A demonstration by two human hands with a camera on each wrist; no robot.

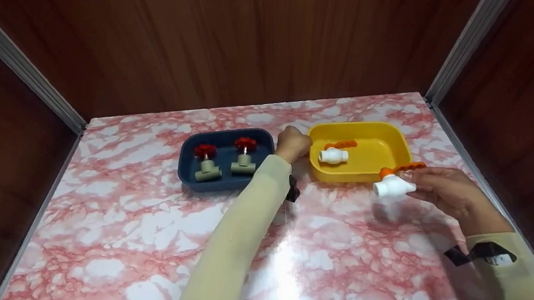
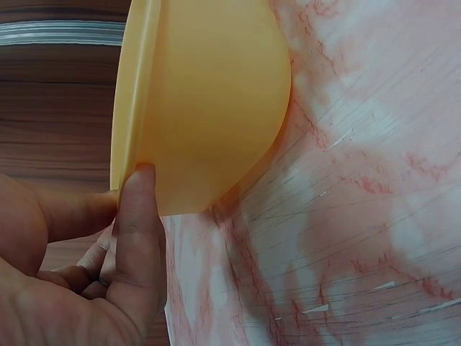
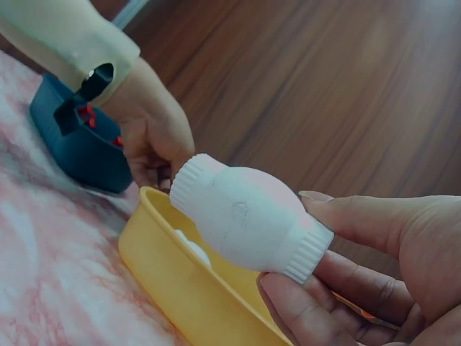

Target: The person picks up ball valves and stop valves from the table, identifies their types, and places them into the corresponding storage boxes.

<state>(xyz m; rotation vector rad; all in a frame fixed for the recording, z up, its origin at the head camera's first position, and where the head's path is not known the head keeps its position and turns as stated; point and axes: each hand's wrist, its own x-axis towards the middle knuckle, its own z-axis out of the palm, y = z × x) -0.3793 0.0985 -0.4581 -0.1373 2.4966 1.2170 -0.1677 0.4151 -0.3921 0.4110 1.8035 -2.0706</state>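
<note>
My right hand (image 1: 440,188) holds a white ball valve with an orange lever (image 1: 392,183) in its fingers, just above the table in front of the yellow tray (image 1: 394,138). In the right wrist view the valve's white body (image 3: 248,216) hangs over the tray's near rim (image 3: 184,285). Inside the tray lies a second white valve with an orange lever (image 1: 334,153). My left hand (image 1: 292,143) grips the tray's left rim, the thumb (image 2: 138,223) pressed against the outer wall (image 2: 209,108).
A dark blue tray (image 1: 189,170) left of the yellow one holds two grey-green valves with red handwheels (image 1: 208,162) (image 1: 244,157). The pink marble table (image 1: 146,236) is boxed in by brown wood walls on three sides.
</note>
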